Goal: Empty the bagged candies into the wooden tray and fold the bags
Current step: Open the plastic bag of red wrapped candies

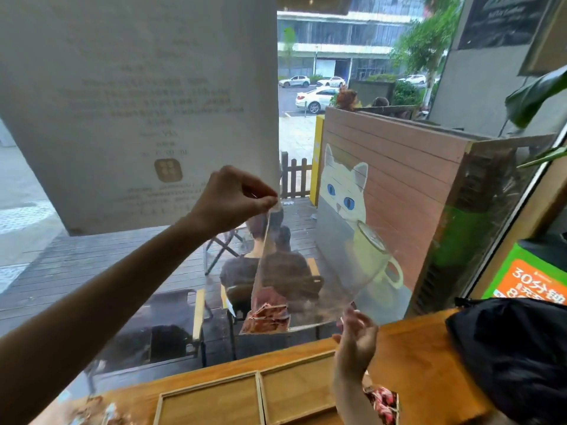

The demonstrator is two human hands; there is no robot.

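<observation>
reading "30" on the orange-and-green poster [534,282] at right. left hand [236,199] pinching the top corner of the clear bag [306,268], right hand [357,335] pinching its lower corner. hanging tilted above the wooden tray [211,389], long axis steeply diagonal, wrapped candies [268,317] gathering at the bottom edge. more candies [385,403] lying in the tray's right compartment.

Daylit window [300,118] above a wooden counter [423,357]; outside, decking [92,259] and painted cat mural [346,191].

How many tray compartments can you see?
2: the wooden tray shows a left compartment and a middle one; the right hand may hide more.
</observation>
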